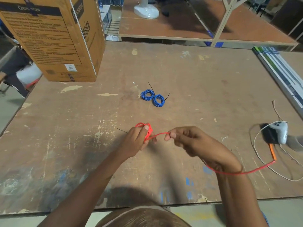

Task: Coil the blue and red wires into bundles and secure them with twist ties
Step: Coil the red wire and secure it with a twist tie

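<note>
Red wire [148, 131] is wound in several loops around the fingers of my left hand [136, 141], thumb pressed on the loops. My right hand [188, 141] pinches the strand that runs from the coil between thumb and forefinger. The loose red tail [246, 172] passes under my right wrist and trails right across the table. Two blue wire bundles [153, 97] lie side by side at the table's middle, each with a black tie sticking out. A thin black tie [122, 130] lies on the table just left of my left hand.
A large cardboard box [54, 38] stands at the back left of the worn wooden table [65, 128]. At the right lie a grey and black handheld device [277, 132], an orange-handled tool [272, 151] and a looping white cable [262, 167]. Long packaged strips [278, 68] line the right edge.
</note>
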The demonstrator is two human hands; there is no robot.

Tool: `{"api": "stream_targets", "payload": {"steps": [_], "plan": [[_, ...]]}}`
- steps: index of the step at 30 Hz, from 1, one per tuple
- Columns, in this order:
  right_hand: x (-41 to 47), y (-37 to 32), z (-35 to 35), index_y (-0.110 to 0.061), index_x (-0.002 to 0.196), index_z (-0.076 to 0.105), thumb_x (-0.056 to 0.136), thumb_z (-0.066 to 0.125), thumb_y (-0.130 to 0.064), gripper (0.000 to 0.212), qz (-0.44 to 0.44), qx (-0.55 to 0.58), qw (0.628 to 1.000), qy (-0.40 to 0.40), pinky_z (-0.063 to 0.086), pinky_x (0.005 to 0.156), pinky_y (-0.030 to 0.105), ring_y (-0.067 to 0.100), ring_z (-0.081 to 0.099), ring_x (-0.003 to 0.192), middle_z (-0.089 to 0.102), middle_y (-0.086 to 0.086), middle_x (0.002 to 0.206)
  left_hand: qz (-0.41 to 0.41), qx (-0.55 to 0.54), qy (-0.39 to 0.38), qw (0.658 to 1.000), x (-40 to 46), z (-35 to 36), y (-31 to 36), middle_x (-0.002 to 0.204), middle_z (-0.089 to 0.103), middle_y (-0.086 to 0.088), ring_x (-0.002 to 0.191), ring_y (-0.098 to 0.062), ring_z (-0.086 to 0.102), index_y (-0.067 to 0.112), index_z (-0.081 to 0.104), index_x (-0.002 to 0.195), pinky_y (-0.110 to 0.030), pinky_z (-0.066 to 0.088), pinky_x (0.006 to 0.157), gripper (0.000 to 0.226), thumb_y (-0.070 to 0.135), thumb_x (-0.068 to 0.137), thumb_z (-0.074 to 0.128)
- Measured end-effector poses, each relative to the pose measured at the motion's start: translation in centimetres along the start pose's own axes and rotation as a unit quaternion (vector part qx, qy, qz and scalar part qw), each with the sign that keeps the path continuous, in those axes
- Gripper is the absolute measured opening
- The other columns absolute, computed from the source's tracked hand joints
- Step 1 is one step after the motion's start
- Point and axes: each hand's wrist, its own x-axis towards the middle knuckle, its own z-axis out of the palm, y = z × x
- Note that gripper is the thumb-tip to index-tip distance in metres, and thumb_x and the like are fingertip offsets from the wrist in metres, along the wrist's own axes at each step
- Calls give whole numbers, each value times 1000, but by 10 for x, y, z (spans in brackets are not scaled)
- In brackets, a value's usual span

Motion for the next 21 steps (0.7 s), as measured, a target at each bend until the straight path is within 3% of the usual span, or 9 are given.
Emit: {"api": "stream_targets", "payload": {"steps": [3, 5, 6, 7, 9, 13, 16, 19, 21], "plan": [[24, 2, -20, -24, 100, 83, 110, 62, -24, 23, -81, -179, 975, 107, 42, 61, 16, 2, 52, 61, 67, -20, 75, 16, -42, -71, 996, -9, -6, 13, 155, 52, -17, 137, -28, 52, 8, 52, 152, -30, 29, 111, 91, 65, 84, 31], [43, 8, -22, -29, 100, 84, 105, 71, -28, 15, -135, -199, 960, 144, 51, 74, 26, 7, 62, 74, 75, -12, 92, 55, -201, -112, 972, -15, -11, 27, 85, 71, -27, 81, -29, 65, 5, 75, 110, -40, 46, 87, 80, 64, 89, 26], [51, 15, -20, -28, 101, 84, 103, 73, -28, 11, -159, -198, 955, 152, 53, 77, 29, 11, 65, 76, 75, -8, 93, 75, -281, -132, 948, -16, -10, 30, 55, 55, -20, 56, -25, 54, 6, 74, 88, -38, 45, 72, 72, 57, 98, 24], [59, 21, -15, -26, 103, 84, 103, 73, -27, 11, -178, -196, 952, 154, 54, 79, 31, 13, 67, 78, 74, -6, 92, 76, -349, -140, 924, -15, -10, 32, 43, 42, -11, 45, -22, 43, 7, 70, 76, -35, 42, 61, 69, 49, 102, 22], [67, 37, 2, -23, 109, 83, 105, 69, -25, 14, -204, -195, 947, 151, 53, 80, 31, 14, 67, 79, 71, -8, 91, 70, -440, -131, 886, -12, -13, 36, 36, 34, -3, 37, -18, 35, 8, 66, 70, -31, 38, 52, 65, 42, 102, 20], [64, 65, 49, -32, 117, 72, 104, 56, -6, 33, -204, -208, 944, 153, 47, 74, 22, 2, 62, 73, 65, -29, 84, 70, -562, -69, 821, -5, -17, 43, 33, 29, 2, 32, -17, 31, 8, 63, 67, -31, 39, 52, 62, 42, 98, 21], [59, 74, 80, -41, 121, 62, 98, 52, 2, 49, -145, -247, 940, 186, 48, 68, 34, 14, 63, 72, 68, -12, 82, 50, -626, 36, 777, 1, -8, 49, 33, 28, 1, 33, -19, 32, 6, 61, 68, -34, 38, 53, 61, 42, 97, 22], [59, 69, 94, -29, 118, 62, 109, 48, -16, 21, -107, -293, 935, 167, 45, 69, 42, 39, 69, 87, 75, 10, 97, 11, -653, 125, 747, 10, -1, 47, 38, 30, 0, 37, -21, 35, 5, 62, 76, -36, 37, 56, 59, 46, 96, 24], [57, 65, 99, -24, 129, 60, 115, 40, -31, 26, -81, -341, 925, 147, 47, 72, 45, 46, 69, 96, 76, 17, 107, -19, -651, 168, 740, 18, 0, 43, 43, 34, -1, 42, -21, 39, 6, 64, 83, -37, 36, 59, 60, 45, 100, 23]]}}
